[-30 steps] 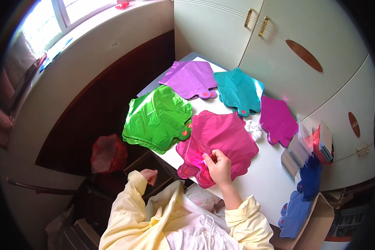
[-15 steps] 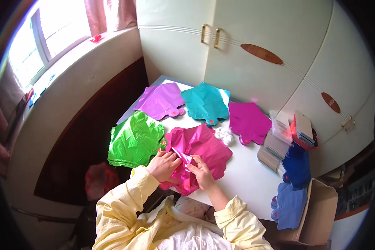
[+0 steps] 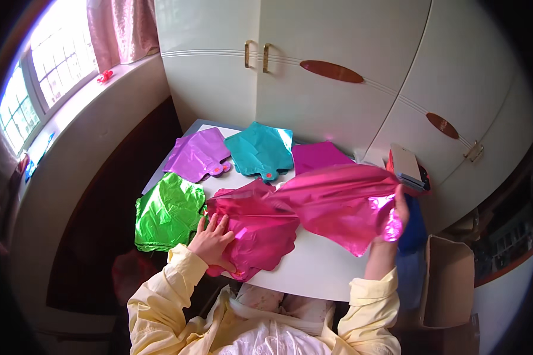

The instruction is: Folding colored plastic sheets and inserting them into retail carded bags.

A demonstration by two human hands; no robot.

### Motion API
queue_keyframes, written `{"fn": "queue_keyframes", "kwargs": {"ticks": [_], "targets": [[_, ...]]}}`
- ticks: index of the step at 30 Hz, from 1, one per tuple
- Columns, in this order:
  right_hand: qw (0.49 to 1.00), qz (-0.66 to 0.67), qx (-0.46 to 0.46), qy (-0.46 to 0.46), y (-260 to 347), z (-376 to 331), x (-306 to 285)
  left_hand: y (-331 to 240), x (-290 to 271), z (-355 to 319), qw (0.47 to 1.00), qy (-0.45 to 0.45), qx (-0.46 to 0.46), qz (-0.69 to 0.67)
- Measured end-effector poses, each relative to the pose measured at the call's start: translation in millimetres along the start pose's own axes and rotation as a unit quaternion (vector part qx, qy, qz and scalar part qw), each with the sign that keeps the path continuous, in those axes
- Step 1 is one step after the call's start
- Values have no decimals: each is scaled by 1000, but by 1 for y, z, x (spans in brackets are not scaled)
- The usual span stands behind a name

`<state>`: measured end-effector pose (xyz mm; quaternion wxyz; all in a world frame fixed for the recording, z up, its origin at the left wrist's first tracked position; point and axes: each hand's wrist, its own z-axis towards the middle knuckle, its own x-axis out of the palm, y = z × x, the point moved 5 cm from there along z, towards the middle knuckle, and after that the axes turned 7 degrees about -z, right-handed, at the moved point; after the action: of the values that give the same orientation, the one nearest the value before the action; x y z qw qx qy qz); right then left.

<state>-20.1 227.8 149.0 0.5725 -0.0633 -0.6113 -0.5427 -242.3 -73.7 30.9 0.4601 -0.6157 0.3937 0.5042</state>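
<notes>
1. Head view: a pink foil balloon (image 3: 337,204) is held lifted at the right by the right hand (image 3: 394,216), closed on its edge; the fingers are mostly hidden behind the foil.
2. A second pink balloon (image 3: 260,236) lies flat on the white table (image 3: 314,266), pressed by the left hand (image 3: 210,239), which is laid open and grips nothing.
3. The lifted balloon overlaps the flat one, so the line between them is hard to make out.
4. A green balloon (image 3: 169,210) lies just left of the hand, partly over the table edge.
5. Purple (image 3: 198,155), teal (image 3: 259,151) and magenta (image 3: 317,157) balloons lie farther back; the magenta one is half covered.
6. A blue item (image 3: 413,228) behind the right hand is mostly hidden.
7. A cardboard box (image 3: 450,278) at the right is cut off by the dark rim.
</notes>
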Motion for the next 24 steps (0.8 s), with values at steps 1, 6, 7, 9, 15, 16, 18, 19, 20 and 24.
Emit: {"fn": "queue_keyframes", "kwargs": {"ticks": [1,6,7,9,15,16,18,19,20,24], "targets": [[1000,5,1,24,18,1,-13,-2,-2,1,1000,0,2,3],[932,-260,-239,77,77,-69,69,3,-3,-2,1000,29,-6,5],[893,-327,-286,121,71,-88,92,3,-4,-3,999,34,-9,6],[816,-451,-247,266,45,-114,105,5,-4,-5,999,44,-12,20],[672,-595,-26,440,-78,-158,43,-34,-40,-4,998,-33,40,25],[668,-600,-18,440,-97,-168,22,-56,-52,-2,995,-65,73,2],[606,-662,-18,440,-116,-182,-3,-98,-64,6,981,-127,138,-49],[597,-680,-11,426,-123,-185,-12,-115,-59,9,975,-115,172,-81],[587,-698,-5,410,-129,-187,-20,-130,-53,14,966,-103,207,-114],[555,-718,-24,420,-100,-178,-11,-145,1,35,974,-45,221,-20]]}}
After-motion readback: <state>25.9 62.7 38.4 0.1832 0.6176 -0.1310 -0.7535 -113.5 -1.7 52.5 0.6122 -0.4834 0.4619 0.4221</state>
